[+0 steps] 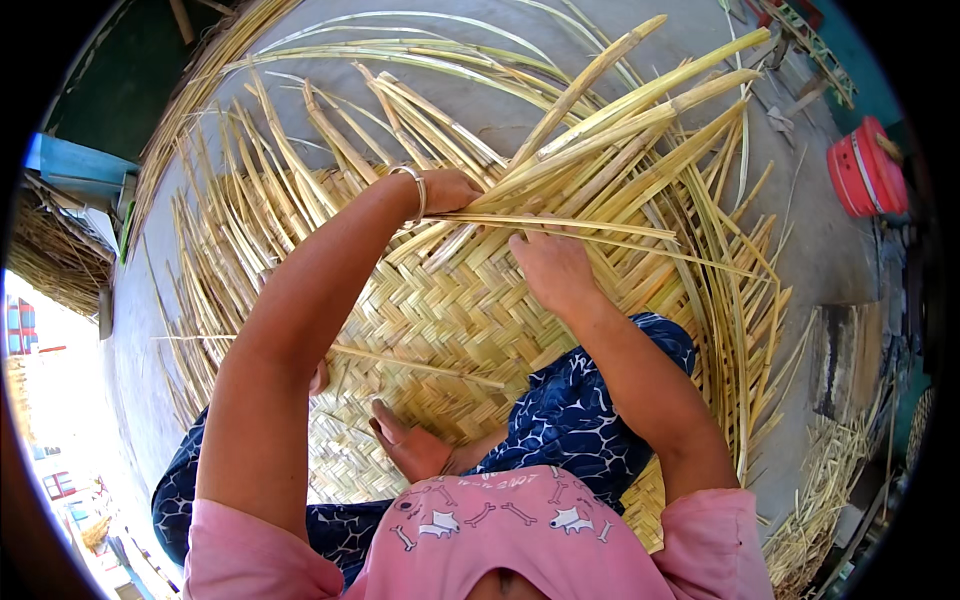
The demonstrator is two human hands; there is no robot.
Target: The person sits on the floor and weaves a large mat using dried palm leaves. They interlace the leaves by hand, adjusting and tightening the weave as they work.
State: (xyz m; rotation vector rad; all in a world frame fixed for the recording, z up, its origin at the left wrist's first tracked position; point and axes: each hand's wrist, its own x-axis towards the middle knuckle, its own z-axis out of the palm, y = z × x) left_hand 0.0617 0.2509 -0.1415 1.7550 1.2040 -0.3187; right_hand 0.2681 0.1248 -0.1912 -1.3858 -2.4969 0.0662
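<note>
Centrally, a woven mat [440, 320] of pale yellow strips is spread on the grey floor [840, 250], with loose strips [620, 130] fanned outward from its unwoven edge. One long thin strip [570, 225] is gripped by the left hand [450, 190], fingers closed around its end, while the right hand [550, 265] is laid flat on the weave just beside it, its hold not discernible. A red container [865, 170] is recorded well apart at the right.

The woven mat [440, 320] lies under both hands, loose strips [600, 120] beyond, bucket [865, 170] far right.
</note>
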